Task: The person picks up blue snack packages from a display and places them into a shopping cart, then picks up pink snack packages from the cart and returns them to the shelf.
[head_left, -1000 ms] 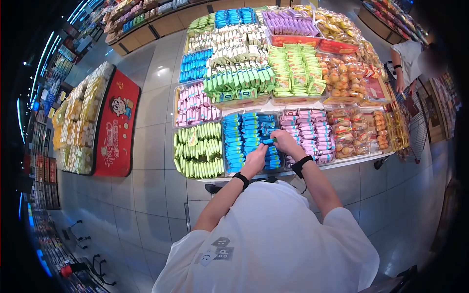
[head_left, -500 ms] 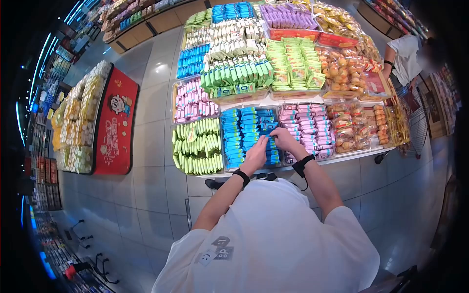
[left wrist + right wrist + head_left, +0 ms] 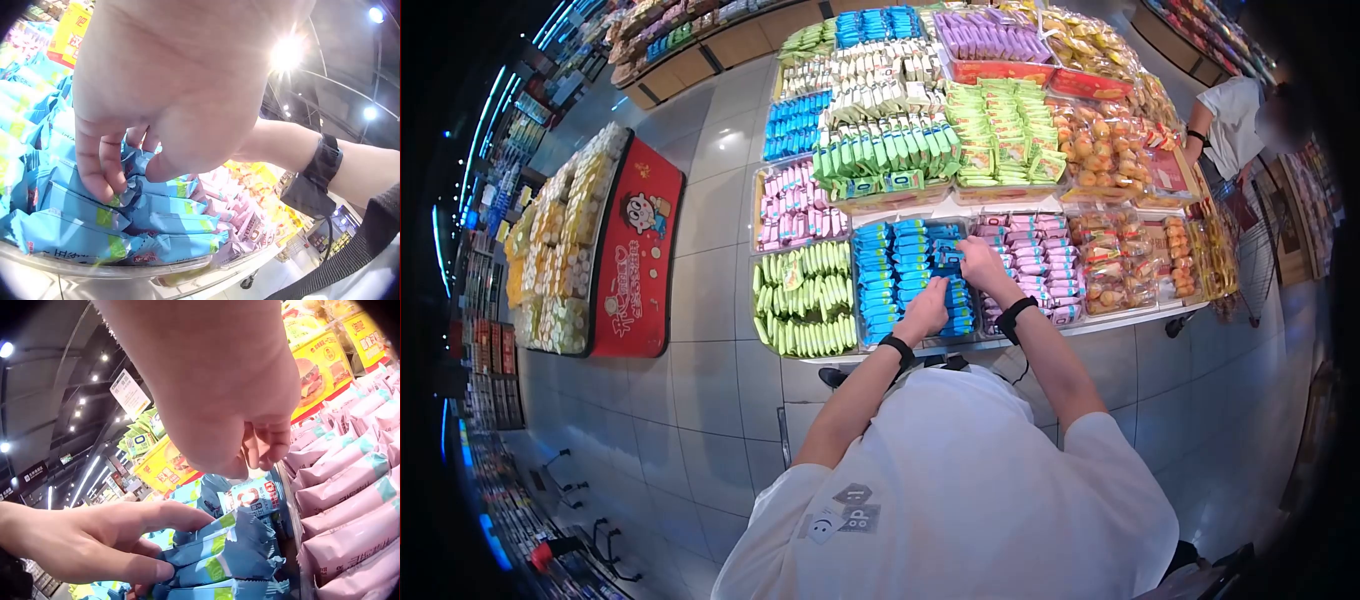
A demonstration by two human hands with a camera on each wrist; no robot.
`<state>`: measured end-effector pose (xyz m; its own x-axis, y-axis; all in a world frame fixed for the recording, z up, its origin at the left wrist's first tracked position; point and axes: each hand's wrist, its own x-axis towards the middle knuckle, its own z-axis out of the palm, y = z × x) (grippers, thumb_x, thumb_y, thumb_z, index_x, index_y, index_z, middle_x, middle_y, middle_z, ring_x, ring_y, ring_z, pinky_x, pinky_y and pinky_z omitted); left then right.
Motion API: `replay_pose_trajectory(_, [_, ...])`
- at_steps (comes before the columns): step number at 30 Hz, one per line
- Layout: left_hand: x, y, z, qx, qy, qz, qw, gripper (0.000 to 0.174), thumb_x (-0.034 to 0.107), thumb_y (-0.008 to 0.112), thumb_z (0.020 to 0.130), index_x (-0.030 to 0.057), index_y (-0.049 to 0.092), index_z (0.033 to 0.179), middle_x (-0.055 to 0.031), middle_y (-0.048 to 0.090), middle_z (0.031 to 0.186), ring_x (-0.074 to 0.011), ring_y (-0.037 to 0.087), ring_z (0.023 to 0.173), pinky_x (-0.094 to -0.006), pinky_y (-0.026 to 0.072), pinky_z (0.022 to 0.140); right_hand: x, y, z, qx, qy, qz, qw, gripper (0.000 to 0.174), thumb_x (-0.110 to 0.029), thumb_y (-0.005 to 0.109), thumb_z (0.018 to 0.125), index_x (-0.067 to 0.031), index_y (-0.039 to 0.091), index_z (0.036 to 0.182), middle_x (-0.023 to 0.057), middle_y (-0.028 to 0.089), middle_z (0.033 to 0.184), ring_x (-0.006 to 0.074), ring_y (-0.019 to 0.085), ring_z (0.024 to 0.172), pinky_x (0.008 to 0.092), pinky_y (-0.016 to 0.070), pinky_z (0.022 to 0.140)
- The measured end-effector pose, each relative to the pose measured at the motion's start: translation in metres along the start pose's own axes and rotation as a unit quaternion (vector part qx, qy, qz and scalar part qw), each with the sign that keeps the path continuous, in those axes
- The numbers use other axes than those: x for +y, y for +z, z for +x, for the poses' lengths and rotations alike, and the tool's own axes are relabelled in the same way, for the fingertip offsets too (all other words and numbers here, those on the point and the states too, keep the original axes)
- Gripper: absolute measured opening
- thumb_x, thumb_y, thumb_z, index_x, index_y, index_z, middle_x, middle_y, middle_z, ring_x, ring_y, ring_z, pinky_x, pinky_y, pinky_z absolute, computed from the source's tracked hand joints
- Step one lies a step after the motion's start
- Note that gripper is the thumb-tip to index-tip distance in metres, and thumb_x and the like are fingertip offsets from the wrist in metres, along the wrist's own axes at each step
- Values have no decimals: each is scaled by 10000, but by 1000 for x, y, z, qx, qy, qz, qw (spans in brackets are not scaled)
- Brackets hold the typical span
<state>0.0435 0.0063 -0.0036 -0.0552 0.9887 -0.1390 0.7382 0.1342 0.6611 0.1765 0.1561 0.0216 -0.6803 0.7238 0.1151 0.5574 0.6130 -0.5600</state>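
Note:
My right hand [image 3: 985, 265] is over the far right part of a clear bin of blue snack packets [image 3: 878, 285]. In the right wrist view its curled fingers and thumb are at the upper edge of a blue packet [image 3: 257, 495] lying with its printed face up, and pinch it there. My left hand [image 3: 925, 308] is nearer the bin's front. Its fingers [image 3: 94, 172] bend loosely down onto a row of blue packets with green ends [image 3: 62, 240]. The thumb [image 3: 159, 570] touches the packet ends from the side.
Pink packets [image 3: 1035, 265] fill the bin to the right, and light green packets [image 3: 805, 300] the one to the left. Bagged bread [image 3: 1110, 255] lies farther right. Stacked green and white packets [image 3: 885, 150] rise behind. A person [image 3: 1235, 115] stands at the right near a shopping cart [image 3: 1258, 255].
My hands were close together over the blue packets and have moved apart. The right hand has shifted forward, while the left stays low near the front of the bin.

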Motion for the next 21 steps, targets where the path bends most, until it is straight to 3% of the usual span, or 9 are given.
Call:
replay_pose_trajectory(2, [6, -3, -3, -5, -8, -1, 1000, 605, -17, 526, 855, 5, 440, 1453, -225, 483, 1464, -446, 540, 1291, -492, 489, 1054, 0, 3, 6, 13, -50, -111, 992, 180, -56, 603, 807, -5, 684, 958, 196, 666, 1001, 403, 642, 971, 515, 533, 836])
replay_pose_trajectory(5, [5, -2, -7, -5, -9, 7, 1000, 633, -3, 536, 854, 5, 425, 1477, -243, 462, 1501, -443, 519, 1329, -485, 475, 1085, 4, 15, 10, 12, -33, -152, 988, 150, -59, 605, 784, -10, 675, 907, 199, 678, 989, 403, 634, 959, 508, 536, 822])
replay_pose_trajectory(8, [7, -6, -9, -12, -5, 14, 1000, 656, 19, 544, 863, 10, 404, 1504, -266, 431, 1542, -440, 498, 1367, -483, 456, 1118, 4, 18, 10, 13, -21, -163, 986, 154, -51, 600, 780, -5, 682, 902, 214, 687, 993, 408, 634, 984, 513, 535, 840])
replay_pose_trajectory(9, [7, -6, -8, -20, -10, 14, 1000, 654, 21, 542, 866, 10, 402, 1505, -264, 430, 1542, -442, 503, 1361, -489, 459, 1112, 6, 19, 13, -20, 2, -164, 986, 314, -124, 705, 723, -33, 682, 1023, 221, 664, 1029, 411, 621, 1036, 529, 525, 867])
replay_pose_trajectory(10, [7, -6, -8, -28, -15, 14, 999, 652, 24, 540, 870, 11, 399, 1506, -263, 429, 1542, -443, 507, 1355, -494, 462, 1106, 8, 20, 13, -20, 1, -165, 986, 314, -124, 705, 723, -33, 682, 1023, 221, 664, 1029, 411, 621, 1036, 529, 525, 867])
replay_pose_trajectory(13, [0, 2, -8, 22, 23, 31, 999, 686, 18, 595, 823, 3, 407, 1482, -239, 453, 1506, -442, 578, 1255, -492, 510, 1034, 6, 15, 8, -12, 17, -139, 990, 160, -111, 676, 763, -35, 699, 902, 203, 697, 1017, 411, 635, 1010, 510, 536, 868])
replay_pose_trajectory(15, [-2, 4, -7, 14, 20, 28, 999, 688, 19, 597, 821, 2, 407, 1483, -239, 454, 1503, -442, 584, 1246, -495, 515, 1023, 4, 9, 7, -20, 14, -101, 995, 251, -179, 742, 737, -56, 697, 951, 188, 700, 1029, 394, 632, 1032, 500, 534, 888])
replay_pose_trajectory(19, [0, 4, -7, 11, 8, 31, 999, 689, 17, 601, 817, 4, 408, 1478, -238, 463, 1487, -444, 602, 1211, -509, 527, 987, 5, 1, 8, -6, 0, -27, 1000, 343, -200, 754, 743, -43, 658, 1033, 196, 694, 982, 390, 652, 979, 494, 531, 851])
replay_pose_trajectory(21, [-2, 4, -6, 9, 17, 27, 999, 685, 13, 599, 816, 4, 408, 1474, -238, 465, 1482, -446, 606, 1201, -513, 529, 980, 6, -3, 11, 4, 16, 146, 989, 386, -197, 738, 771, -26, 604, 1089, 220, 686, 939, 404, 673, 919, 487, 527, 806])
